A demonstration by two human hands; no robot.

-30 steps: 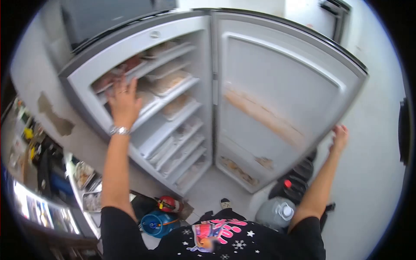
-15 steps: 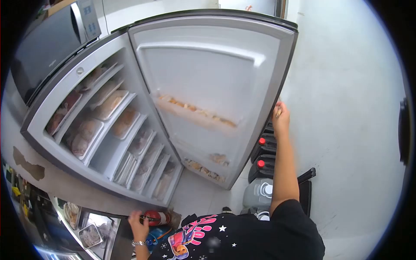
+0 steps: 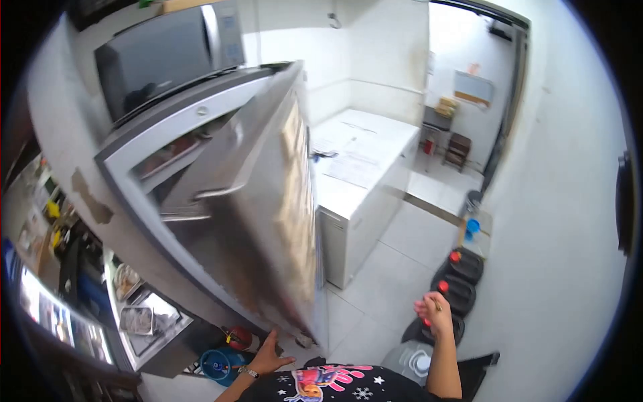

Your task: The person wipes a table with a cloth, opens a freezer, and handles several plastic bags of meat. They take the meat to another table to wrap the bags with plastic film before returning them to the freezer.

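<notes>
The upright fridge [image 3: 167,124] at the left has its door [image 3: 268,221] part way closed, blurred by motion, with its outer side now facing me. A slice of shelf with packed trays [image 3: 175,153] shows through the gap. Below the door, near its lower edge, is my left hand [image 3: 268,355], fingers spread, holding nothing; a bracelet is on its wrist. My right hand [image 3: 435,313] is raised over the black jugs [image 3: 457,295] with red caps, its fingers curled round a small thin object that I cannot make out.
A microwave [image 3: 164,57] stands on the fridge. Beyond the door is a white chest-like counter [image 3: 365,161] with papers. A doorway [image 3: 462,114] opens at the back right. Clear jugs [image 3: 408,360], a red extinguisher [image 3: 242,338] and a blue cylinder [image 3: 220,365] stand low down.
The fridge door has swung from wide open to nearly closed. My right hand has come away from the door edge and lowered; my left hand has moved right, towards the door. The view has shifted.
</notes>
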